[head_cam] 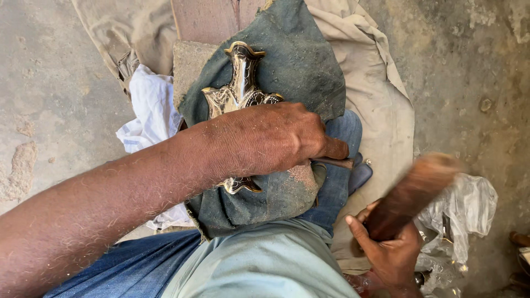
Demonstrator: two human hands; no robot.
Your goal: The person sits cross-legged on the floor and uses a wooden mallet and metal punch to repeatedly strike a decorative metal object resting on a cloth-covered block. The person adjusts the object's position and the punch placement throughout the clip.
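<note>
A shiny engraved metal piece (239, 83) with curled, leaf-like lobes lies on a dark grey-green cloth (298, 60) over my lap. My left hand (270, 138) rests across the middle of the piece and grips a thin metal punch (334, 162) whose tip points right. My right hand (389, 251) is low at the right, shut on a thick brown wooden mallet (411, 193) that is blurred with motion. The lower tip of the metal piece (237, 185) peeks out under my left wrist.
A wooden block (190, 63) sits under the dark cloth. A white cloth (149, 110) lies to the left, a beige cloth (381, 94) to the right. Crumpled clear plastic (461, 212) lies beside the mallet. Bare concrete floor (55, 83) surrounds everything.
</note>
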